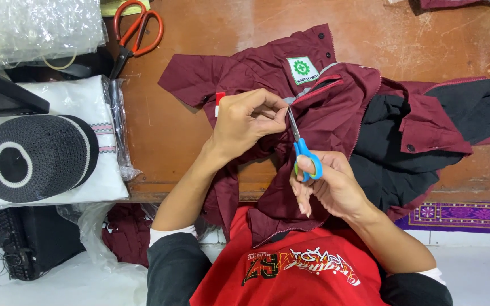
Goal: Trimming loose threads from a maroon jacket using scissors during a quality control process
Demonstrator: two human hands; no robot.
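Okay, quick pass, label by label.
garment: maroon work shirt, crumpled, spread over the near edge of the wooden table and hanging off it onto the person's lap
garment look: dark maroon cloth, black lining or second black layer showing on the right side, grey strip along a seam near the chest, white-and-green square patch with a gear-like emblem, small dark buttons on flaps, one sleeve laid out toward the table's left middle
left hand: left hand on the shirt near table centre, fingers curled, thumb and fingertips pressed together pinching a fold of maroon cloth by the grey strip
right hand: right hand at the table's near edge, thumb and a finger through the loops of the small scissors, other fingers loosely curled below
small scissors: blue-handled small scissors, metal blades pointing up toward the pinched fold, tip touching or just beside the cloth at the left fingertips; blades look nearly together, cannot tell whether fully so
big scissors: orange-handled scissors lying at the table's far left edge, well apart from both hands
cap: black knitted cap with white ring, on a white folded cloth in clear wrap, left end of the table
plastic: crinkled clear plastic bag, far left corner
rug: purple patterned mat under the table's right near edge
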